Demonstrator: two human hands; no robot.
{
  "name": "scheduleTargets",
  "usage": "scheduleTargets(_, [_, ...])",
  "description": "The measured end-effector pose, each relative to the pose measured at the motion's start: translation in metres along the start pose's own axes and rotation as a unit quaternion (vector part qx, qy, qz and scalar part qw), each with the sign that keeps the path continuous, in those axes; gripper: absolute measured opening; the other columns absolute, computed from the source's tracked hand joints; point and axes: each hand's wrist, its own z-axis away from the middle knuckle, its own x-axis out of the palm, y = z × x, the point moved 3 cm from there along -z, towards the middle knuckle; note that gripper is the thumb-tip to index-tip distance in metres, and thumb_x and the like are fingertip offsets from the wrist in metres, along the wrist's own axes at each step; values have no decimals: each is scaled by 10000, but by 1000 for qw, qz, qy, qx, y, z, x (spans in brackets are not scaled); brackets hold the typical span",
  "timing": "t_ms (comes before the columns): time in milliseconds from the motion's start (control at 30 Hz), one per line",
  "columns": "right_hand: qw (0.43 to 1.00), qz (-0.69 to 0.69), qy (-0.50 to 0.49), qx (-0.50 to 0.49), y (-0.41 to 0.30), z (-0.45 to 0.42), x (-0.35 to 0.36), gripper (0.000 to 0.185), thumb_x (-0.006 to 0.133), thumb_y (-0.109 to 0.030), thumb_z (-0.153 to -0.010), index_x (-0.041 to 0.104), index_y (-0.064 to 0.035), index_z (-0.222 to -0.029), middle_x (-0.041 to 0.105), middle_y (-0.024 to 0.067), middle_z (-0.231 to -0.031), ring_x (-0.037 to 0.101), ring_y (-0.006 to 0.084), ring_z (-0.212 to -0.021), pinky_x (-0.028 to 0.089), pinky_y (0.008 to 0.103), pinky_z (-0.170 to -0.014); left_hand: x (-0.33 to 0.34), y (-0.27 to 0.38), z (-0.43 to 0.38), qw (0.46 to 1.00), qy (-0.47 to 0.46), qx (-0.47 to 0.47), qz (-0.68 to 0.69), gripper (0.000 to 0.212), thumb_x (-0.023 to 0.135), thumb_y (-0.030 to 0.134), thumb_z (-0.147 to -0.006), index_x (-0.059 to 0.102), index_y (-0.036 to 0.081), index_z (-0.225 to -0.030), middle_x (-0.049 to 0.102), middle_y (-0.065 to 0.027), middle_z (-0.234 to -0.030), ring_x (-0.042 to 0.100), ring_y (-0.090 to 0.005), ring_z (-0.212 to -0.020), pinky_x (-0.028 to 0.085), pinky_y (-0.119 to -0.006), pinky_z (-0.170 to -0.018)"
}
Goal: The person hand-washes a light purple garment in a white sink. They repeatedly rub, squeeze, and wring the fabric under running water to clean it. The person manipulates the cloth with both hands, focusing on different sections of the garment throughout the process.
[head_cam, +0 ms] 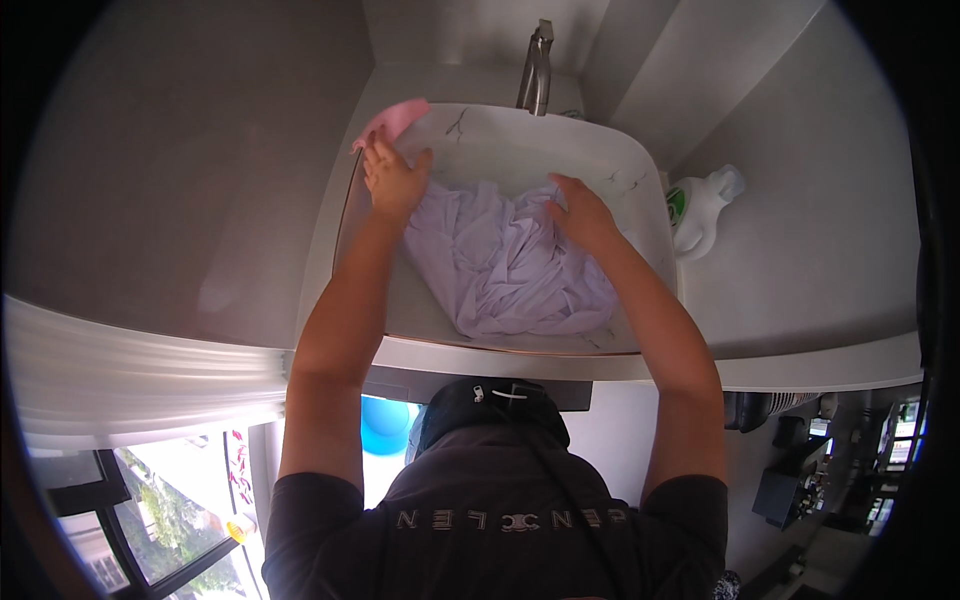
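A bunched white garment or cloth point(510, 262) lies wet in the white marble-patterned washbasin point(637, 157), with shallow water around it. My left hand point(396, 180) is at the basin's left side, fingers spread and thumb apart. Its fingertips overlap the lower end of a pink, curved, flexible-looking item point(397, 120) on the rim; whether they touch it is unclear. Over the cloth's upper right edge, my right hand point(583, 214) has thumb and fingers apart, with no fold pinched between them.
A metal faucet point(535, 71) stands behind the basin. To the right, a white detergent bottle point(701, 210) with a green label leans by the wall. The counter's front edge point(495, 364) runs before me. Below it, at left, is a blue round basin point(386, 426).
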Motion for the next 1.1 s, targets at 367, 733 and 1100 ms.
scheduleTargets(367, [977, 192, -63, -62, 14, -11, 55, 601, 599, -472, -764, 477, -193, -1282, 387, 144, -1372, 376, 305, -1265, 292, 470, -1025, 31, 55, 97, 780, -537, 313, -70, 865, 487, 596, -814, 200, 44, -1415, 188, -223, -1452, 170, -358, -1358, 132, -474, -1103])
scheduleTargets(733, [979, 145, -80, 119, 51, 18, 31, 840, 552, -586, -778, 318, -12, -1344, 324, 209, -1386, 364, 352, -1260, 374, 471, -965, 63, -10, 62, 910, -344, 202, -112, 577, 523, 277, -859, 339, 24, -1344, 333, -214, -1381, 334, -352, -1280, 296, -425, -1047])
scheduleTargets(1100, [963, 153, -208, 80, -7, 59, 3, 754, 647, -369, -779, 295, -58, -1369, 476, 203, -1225, 552, 343, -1051, 479, 395, -834, 37, 52, 63, 847, -487, 148, -151, 351, 546, 311, -814, 598, 45, -1038, 604, -188, -1067, 556, -360, -1041, 436, -455, -882])
